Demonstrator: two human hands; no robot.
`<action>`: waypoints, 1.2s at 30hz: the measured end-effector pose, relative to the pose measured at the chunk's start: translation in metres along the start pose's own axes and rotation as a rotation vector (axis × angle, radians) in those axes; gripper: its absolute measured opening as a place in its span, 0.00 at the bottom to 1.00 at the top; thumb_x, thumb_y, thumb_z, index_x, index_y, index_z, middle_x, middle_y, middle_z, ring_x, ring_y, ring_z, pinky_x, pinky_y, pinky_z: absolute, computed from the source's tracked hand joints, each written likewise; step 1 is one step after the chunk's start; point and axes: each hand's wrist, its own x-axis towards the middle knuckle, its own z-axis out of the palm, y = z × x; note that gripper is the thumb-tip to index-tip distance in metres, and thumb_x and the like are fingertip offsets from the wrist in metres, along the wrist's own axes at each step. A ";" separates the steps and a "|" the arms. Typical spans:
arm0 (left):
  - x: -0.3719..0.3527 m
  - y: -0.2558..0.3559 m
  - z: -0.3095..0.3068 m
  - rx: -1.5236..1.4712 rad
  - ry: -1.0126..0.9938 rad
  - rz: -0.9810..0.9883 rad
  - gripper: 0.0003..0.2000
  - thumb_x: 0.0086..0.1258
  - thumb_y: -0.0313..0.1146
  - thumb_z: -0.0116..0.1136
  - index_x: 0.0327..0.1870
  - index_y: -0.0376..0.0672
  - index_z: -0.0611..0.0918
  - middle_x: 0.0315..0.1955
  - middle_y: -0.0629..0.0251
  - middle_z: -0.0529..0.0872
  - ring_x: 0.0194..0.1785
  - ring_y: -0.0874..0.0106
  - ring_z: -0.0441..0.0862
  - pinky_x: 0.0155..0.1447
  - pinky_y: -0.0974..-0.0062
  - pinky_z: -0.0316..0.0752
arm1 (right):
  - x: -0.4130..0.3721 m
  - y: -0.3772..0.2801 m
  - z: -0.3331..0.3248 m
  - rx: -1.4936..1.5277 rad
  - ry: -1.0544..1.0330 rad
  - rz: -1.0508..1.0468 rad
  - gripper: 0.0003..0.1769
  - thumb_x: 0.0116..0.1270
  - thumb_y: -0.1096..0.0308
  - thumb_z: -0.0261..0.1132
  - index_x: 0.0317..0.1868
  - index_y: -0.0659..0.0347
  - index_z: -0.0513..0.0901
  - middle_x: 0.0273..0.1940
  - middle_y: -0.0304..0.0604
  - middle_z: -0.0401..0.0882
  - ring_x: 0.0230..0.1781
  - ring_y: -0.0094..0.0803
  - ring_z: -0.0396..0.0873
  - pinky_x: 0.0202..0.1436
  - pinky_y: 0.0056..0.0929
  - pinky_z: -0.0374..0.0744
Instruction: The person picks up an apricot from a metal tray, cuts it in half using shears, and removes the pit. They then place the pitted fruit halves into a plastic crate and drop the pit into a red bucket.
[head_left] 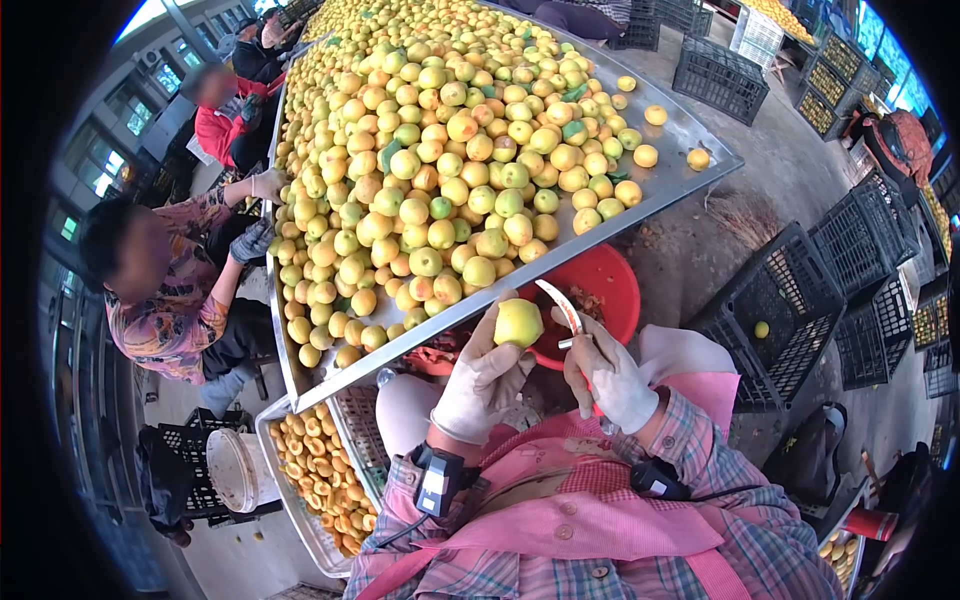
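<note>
My left hand [478,385], in a pale glove, grips a yellow-green apricot [519,322] between thumb and fingers. Close by on the right, my gloved right hand [612,378] is closed around a small curved knife [562,305], its pale hooked blade pointing up and left. Blade and fruit are apart. Just beyond my hands, a metal table [665,185] carries a large heap of apricots [440,170] with a few green leaves. A red basin [618,285] stands below the table's edge, partly hidden by my right hand; reddish scraps lie in it.
At lower left, a tray [268,432] holds halved apricots [315,465], beside a white bucket [235,470]. Black crates [775,320] stand at right, one with a single fruit inside. A co-worker in a patterned top [175,290] sits at the table's left side, others farther back.
</note>
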 end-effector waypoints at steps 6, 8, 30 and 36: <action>-0.004 0.003 -0.012 0.020 -0.066 -0.059 0.39 0.63 0.32 0.67 0.74 0.38 0.58 0.52 0.65 0.76 0.39 0.81 0.75 0.43 0.85 0.74 | -0.003 0.001 0.001 -0.018 -0.043 -0.085 0.22 0.80 0.69 0.45 0.72 0.55 0.63 0.23 0.27 0.65 0.15 0.14 0.59 0.18 0.14 0.61; -0.005 0.003 -0.007 -0.025 -0.045 -0.059 0.38 0.64 0.33 0.65 0.73 0.38 0.59 0.52 0.65 0.76 0.41 0.79 0.76 0.45 0.84 0.74 | -0.004 -0.005 0.007 -0.024 -0.032 -0.081 0.22 0.79 0.70 0.46 0.71 0.56 0.63 0.27 0.27 0.66 0.18 0.13 0.59 0.22 0.13 0.61; -0.006 -0.003 0.002 -0.027 -0.061 -0.033 0.38 0.62 0.41 0.71 0.69 0.39 0.63 0.57 0.62 0.75 0.57 0.70 0.76 0.60 0.72 0.74 | -0.003 0.025 0.008 -0.335 -0.010 -0.333 0.30 0.76 0.71 0.53 0.75 0.66 0.55 0.68 0.56 0.68 0.71 0.41 0.67 0.71 0.32 0.65; -0.006 -0.007 -0.005 0.080 -0.072 -0.008 0.34 0.62 0.40 0.69 0.66 0.39 0.65 0.55 0.62 0.75 0.56 0.69 0.76 0.60 0.72 0.75 | -0.005 0.023 0.012 -0.368 0.000 -0.386 0.31 0.76 0.69 0.52 0.75 0.65 0.54 0.67 0.58 0.68 0.69 0.44 0.69 0.69 0.33 0.67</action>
